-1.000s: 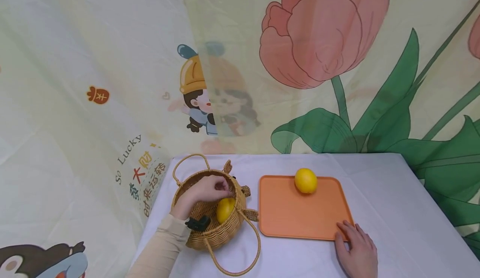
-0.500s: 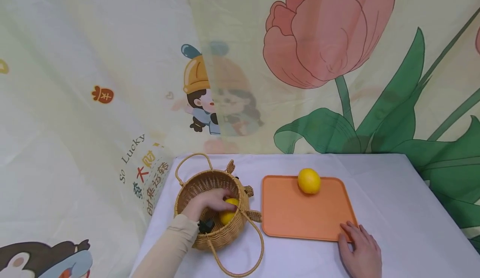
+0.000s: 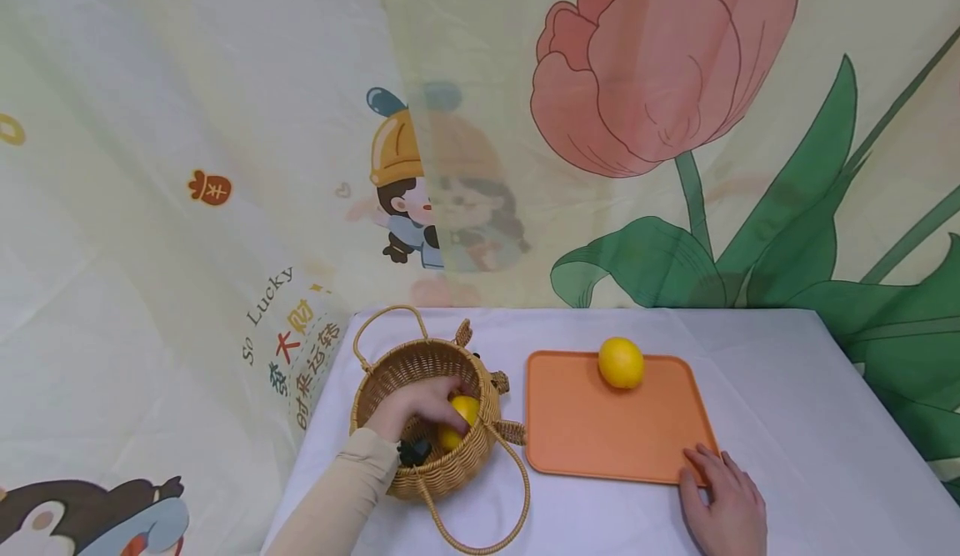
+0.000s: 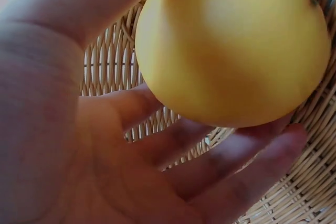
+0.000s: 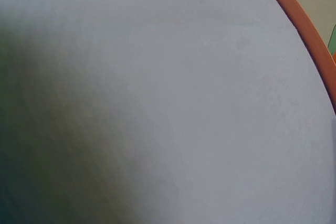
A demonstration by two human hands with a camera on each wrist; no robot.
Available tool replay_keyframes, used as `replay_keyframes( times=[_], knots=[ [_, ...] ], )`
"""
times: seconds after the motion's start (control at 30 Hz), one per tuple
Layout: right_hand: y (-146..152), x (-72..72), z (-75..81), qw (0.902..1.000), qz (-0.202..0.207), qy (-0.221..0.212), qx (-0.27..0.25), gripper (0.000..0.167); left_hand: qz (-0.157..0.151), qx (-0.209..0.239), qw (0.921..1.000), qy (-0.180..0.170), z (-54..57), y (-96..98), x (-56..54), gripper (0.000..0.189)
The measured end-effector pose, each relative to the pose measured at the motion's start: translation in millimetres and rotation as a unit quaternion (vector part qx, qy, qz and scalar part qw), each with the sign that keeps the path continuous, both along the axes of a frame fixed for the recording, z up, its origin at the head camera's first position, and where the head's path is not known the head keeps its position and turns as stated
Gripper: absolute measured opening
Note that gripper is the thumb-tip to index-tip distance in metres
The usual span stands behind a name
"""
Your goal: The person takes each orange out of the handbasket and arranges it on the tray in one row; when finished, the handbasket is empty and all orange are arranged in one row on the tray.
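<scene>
Left hand (image 3: 422, 402) sunk from above yellow fruit (image 4: 236, 51); thumb and fingers had curved round it, at three o'clock inside basket (image 3: 453, 474). Grip seemed made, fruit not yet out. Right hand (image 3: 726, 502) stayed relaxed, at four-o'clock corner of tray (image 3: 600, 423).

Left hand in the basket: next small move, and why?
I'd probably draw the fingers and thumb of the left hand snug round the yellow fruit before any lift. The left wrist view shows the thumb on one side and fingers on the other, though whether they grip firmly is unclear. The fruit sits inside the basket, near its wall.
</scene>
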State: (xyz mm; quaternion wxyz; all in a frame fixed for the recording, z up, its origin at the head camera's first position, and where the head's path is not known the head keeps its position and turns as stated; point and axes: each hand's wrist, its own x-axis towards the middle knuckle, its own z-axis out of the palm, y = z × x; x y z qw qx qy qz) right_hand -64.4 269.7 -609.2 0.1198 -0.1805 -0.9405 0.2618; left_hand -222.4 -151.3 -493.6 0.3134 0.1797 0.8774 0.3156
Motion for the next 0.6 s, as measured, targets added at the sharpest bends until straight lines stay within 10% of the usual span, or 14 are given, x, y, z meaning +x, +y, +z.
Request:
replay_keyframes(
  times=[0.3, 0.6],
  knots=[
    [-0.7, -2.6, 1.5, 0.9999, -0.008, -0.015, 0.000, 0.037, 0.007, 0.011, 0.9992, 0.039, 0.1, -0.1, -1.2, 0.061],
    [-2.5, -3.5, 1.8, 0.9995, -0.018, -0.026, 0.000, 0.038, -0.025, 0.017, 0.9995, 0.004, 3.2, -0.1, 1.0, 0.062]
  ],
)
